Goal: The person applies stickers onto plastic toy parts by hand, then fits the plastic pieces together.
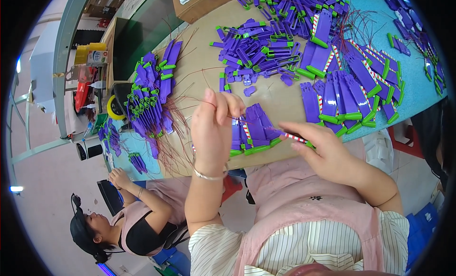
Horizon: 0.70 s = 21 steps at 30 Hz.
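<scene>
My left hand (212,129), raised over the near side of the table, pinches a thin red wire (205,79) between thumb and fingertips. To its right, my right hand (324,150) grips a slim purple piece (293,137) with a red-and-white striped edge and a green end. Its tip points toward the left hand, and a length of wire seems to run between the two. On the table behind the hands lies a short row of flat purple pieces (259,121) with green ends, partly covered by my left hand.
Loose purple and green clips (256,48) form a heap at the back. Fanned striped purple pieces (344,93) lie on the right. A wired bundle of purple-green parts (145,102) sits left, beside a yellow tape roll (115,107). At the lower left sits a co-worker (147,209), hands at the table edge.
</scene>
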Each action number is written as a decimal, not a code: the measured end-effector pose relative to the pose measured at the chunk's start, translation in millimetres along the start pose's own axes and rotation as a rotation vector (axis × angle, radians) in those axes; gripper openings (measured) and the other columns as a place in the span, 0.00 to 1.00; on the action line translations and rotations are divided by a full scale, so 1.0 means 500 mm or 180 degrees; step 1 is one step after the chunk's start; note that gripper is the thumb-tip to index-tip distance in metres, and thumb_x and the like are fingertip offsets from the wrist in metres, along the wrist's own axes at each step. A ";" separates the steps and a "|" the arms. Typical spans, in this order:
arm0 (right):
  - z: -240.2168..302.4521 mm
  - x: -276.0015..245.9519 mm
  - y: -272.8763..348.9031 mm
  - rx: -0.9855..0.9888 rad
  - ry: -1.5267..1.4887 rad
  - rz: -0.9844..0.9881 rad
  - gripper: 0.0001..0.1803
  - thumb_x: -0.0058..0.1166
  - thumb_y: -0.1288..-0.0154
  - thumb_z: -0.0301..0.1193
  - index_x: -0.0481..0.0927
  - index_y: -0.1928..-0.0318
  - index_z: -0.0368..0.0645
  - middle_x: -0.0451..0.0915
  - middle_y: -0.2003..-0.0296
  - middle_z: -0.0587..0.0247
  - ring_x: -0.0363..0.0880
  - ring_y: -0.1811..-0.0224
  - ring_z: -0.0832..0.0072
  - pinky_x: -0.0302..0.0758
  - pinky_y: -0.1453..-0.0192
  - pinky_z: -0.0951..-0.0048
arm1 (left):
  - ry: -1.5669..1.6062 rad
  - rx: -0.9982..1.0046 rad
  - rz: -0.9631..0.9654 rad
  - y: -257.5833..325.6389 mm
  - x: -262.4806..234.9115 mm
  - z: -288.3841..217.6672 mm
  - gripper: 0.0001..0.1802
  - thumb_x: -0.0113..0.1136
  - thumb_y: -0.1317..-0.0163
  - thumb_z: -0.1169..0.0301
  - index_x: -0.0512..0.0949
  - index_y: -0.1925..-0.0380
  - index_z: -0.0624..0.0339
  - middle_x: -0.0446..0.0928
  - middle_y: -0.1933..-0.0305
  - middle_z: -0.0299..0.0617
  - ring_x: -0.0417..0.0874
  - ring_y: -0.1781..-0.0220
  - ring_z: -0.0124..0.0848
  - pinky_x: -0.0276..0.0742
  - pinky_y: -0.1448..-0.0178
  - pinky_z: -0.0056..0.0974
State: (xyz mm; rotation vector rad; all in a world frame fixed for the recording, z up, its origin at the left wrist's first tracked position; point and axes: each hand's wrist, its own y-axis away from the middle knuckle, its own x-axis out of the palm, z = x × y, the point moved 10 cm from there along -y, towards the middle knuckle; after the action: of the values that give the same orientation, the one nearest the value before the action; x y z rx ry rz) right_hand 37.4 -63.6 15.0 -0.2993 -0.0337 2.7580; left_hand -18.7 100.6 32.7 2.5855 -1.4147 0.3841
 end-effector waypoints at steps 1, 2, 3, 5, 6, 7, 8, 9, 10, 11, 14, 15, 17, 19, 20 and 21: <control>0.003 -0.002 0.000 0.0002 0.0003 0.0003 0.26 0.50 0.37 0.21 0.66 0.38 0.36 0.78 0.61 0.54 0.78 0.58 0.63 0.72 0.49 0.67 | -0.0295 0.0049 0.0080 -0.011 -0.006 -0.003 0.26 0.38 0.27 0.59 0.72 0.80 0.63 0.74 0.74 0.43 0.73 0.67 0.31 0.70 0.59 0.39; 0.013 -0.004 0.000 -0.0054 0.0129 0.0052 0.23 0.52 0.38 0.22 0.70 0.42 0.36 0.78 0.63 0.55 0.77 0.60 0.63 0.72 0.51 0.67 | -0.1271 -0.0194 -0.0119 -0.018 -0.022 0.009 0.21 0.46 0.30 0.62 0.73 0.79 0.64 0.74 0.74 0.44 0.72 0.67 0.35 0.69 0.57 0.40; 0.026 0.000 -0.001 -0.0133 0.0244 0.0128 0.20 0.53 0.38 0.24 0.74 0.45 0.36 0.78 0.64 0.55 0.76 0.62 0.63 0.72 0.54 0.67 | -0.2349 -0.0073 -0.0301 -0.024 -0.034 0.007 0.16 0.51 0.34 0.64 0.74 0.78 0.64 0.75 0.73 0.44 0.73 0.66 0.36 0.69 0.56 0.41; 0.036 -0.003 -0.002 -0.0065 0.0250 0.0068 0.17 0.55 0.39 0.24 0.75 0.49 0.36 0.77 0.65 0.56 0.75 0.63 0.64 0.71 0.56 0.67 | -0.4284 0.0798 -0.0304 -0.034 0.001 -0.002 0.06 0.63 0.47 0.73 0.76 0.71 0.62 0.76 0.69 0.46 0.74 0.64 0.41 0.70 0.56 0.42; 0.036 -0.006 -0.002 -0.0008 0.0236 0.0014 0.15 0.56 0.40 0.25 0.76 0.52 0.36 0.77 0.67 0.58 0.74 0.64 0.64 0.70 0.58 0.68 | -0.4279 0.0802 -0.0298 -0.037 0.001 0.004 0.06 0.63 0.47 0.73 0.76 0.71 0.62 0.76 0.69 0.46 0.74 0.64 0.41 0.70 0.56 0.42; 0.034 -0.010 -0.002 -0.0007 0.0240 0.0010 0.15 0.56 0.40 0.25 0.76 0.52 0.36 0.77 0.67 0.58 0.74 0.64 0.64 0.70 0.58 0.68 | -0.4527 0.0919 -0.0121 -0.038 0.015 0.011 0.06 0.63 0.47 0.74 0.76 0.70 0.62 0.76 0.68 0.45 0.73 0.63 0.42 0.69 0.55 0.43; 0.027 -0.002 -0.002 0.0037 0.0194 0.0214 0.12 0.57 0.41 0.25 0.76 0.56 0.36 0.76 0.68 0.58 0.75 0.65 0.66 0.70 0.60 0.68 | -0.4773 0.1038 0.0055 -0.037 0.027 0.018 0.07 0.64 0.48 0.75 0.76 0.69 0.61 0.76 0.68 0.45 0.73 0.62 0.42 0.69 0.55 0.44; 0.021 0.007 0.000 0.0088 0.0147 0.0411 0.10 0.58 0.41 0.26 0.75 0.60 0.37 0.76 0.70 0.59 0.75 0.66 0.68 0.70 0.62 0.69 | -0.4811 0.1261 0.0169 -0.034 0.039 0.012 0.08 0.65 0.49 0.77 0.76 0.69 0.62 0.76 0.69 0.44 0.75 0.65 0.41 0.71 0.57 0.42; 0.025 0.004 0.000 0.0093 0.0151 0.0406 0.10 0.58 0.41 0.26 0.75 0.60 0.37 0.76 0.70 0.59 0.75 0.66 0.68 0.70 0.62 0.69 | -0.4805 0.1264 0.0175 -0.029 0.044 0.009 0.08 0.65 0.49 0.77 0.76 0.69 0.62 0.76 0.69 0.44 0.75 0.65 0.41 0.71 0.57 0.42; 0.016 0.004 0.000 0.0377 0.0009 0.0463 0.07 0.57 0.40 0.25 0.74 0.63 0.36 0.77 0.71 0.61 0.76 0.68 0.72 0.71 0.63 0.71 | -0.4255 0.0930 -0.0027 -0.023 0.030 0.003 0.08 0.64 0.49 0.77 0.76 0.69 0.62 0.77 0.69 0.44 0.76 0.67 0.39 0.72 0.60 0.40; -0.020 0.007 0.000 0.0998 -0.0699 0.0307 0.04 0.56 0.39 0.23 0.74 0.66 0.36 0.78 0.71 0.63 0.76 0.70 0.78 0.73 0.65 0.75 | -0.3470 0.0897 -0.0016 0.019 0.075 -0.041 0.09 0.65 0.49 0.79 0.80 0.67 0.60 0.79 0.71 0.42 0.78 0.72 0.36 0.74 0.66 0.35; -0.038 0.006 0.002 0.1298 -0.1264 0.0109 0.03 0.55 0.38 0.23 0.75 0.66 0.36 0.79 0.70 0.63 0.77 0.70 0.81 0.73 0.66 0.77 | -0.3383 0.1004 0.0139 0.036 0.105 -0.059 0.09 0.65 0.50 0.79 0.81 0.66 0.60 0.79 0.71 0.42 0.78 0.71 0.36 0.73 0.64 0.35; -0.034 0.001 -0.002 0.1274 -0.1020 0.0134 0.01 0.51 0.37 0.20 0.76 0.66 0.35 0.80 0.70 0.65 0.78 0.69 0.82 0.75 0.64 0.78 | -0.3279 0.1340 0.0686 0.066 0.160 -0.077 0.10 0.64 0.50 0.80 0.82 0.65 0.60 0.79 0.71 0.41 0.78 0.70 0.36 0.72 0.63 0.36; -0.022 -0.014 -0.007 0.0911 -0.0689 -0.0162 0.03 0.51 0.40 0.23 0.75 0.67 0.34 0.79 0.75 0.55 0.79 0.74 0.70 0.72 0.70 0.69 | -0.3283 0.1327 0.0853 0.083 0.177 -0.067 0.13 0.64 0.51 0.80 0.81 0.63 0.61 0.79 0.71 0.40 0.77 0.69 0.37 0.70 0.63 0.37; -0.020 -0.013 -0.006 0.0911 -0.0690 -0.0161 0.03 0.51 0.40 0.23 0.75 0.67 0.34 0.79 0.75 0.55 0.79 0.74 0.70 0.72 0.70 0.69 | -0.3273 0.1382 0.0812 0.088 0.180 -0.065 0.14 0.65 0.51 0.80 0.81 0.62 0.61 0.78 0.71 0.40 0.77 0.69 0.37 0.70 0.63 0.37; -0.009 -0.015 -0.006 0.0743 -0.0480 -0.0166 0.04 0.52 0.41 0.23 0.75 0.69 0.34 0.78 0.76 0.53 0.78 0.75 0.66 0.72 0.71 0.67 | -0.3261 0.1436 0.0778 0.093 0.183 -0.063 0.15 0.66 0.52 0.80 0.80 0.61 0.62 0.78 0.72 0.40 0.76 0.70 0.37 0.70 0.64 0.37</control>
State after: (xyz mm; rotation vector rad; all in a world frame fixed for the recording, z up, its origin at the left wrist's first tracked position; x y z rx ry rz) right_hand 46.1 -63.5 12.1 -0.0275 0.2363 2.6924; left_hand -15.1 10.9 91.8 3.1302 -2.1270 -0.8341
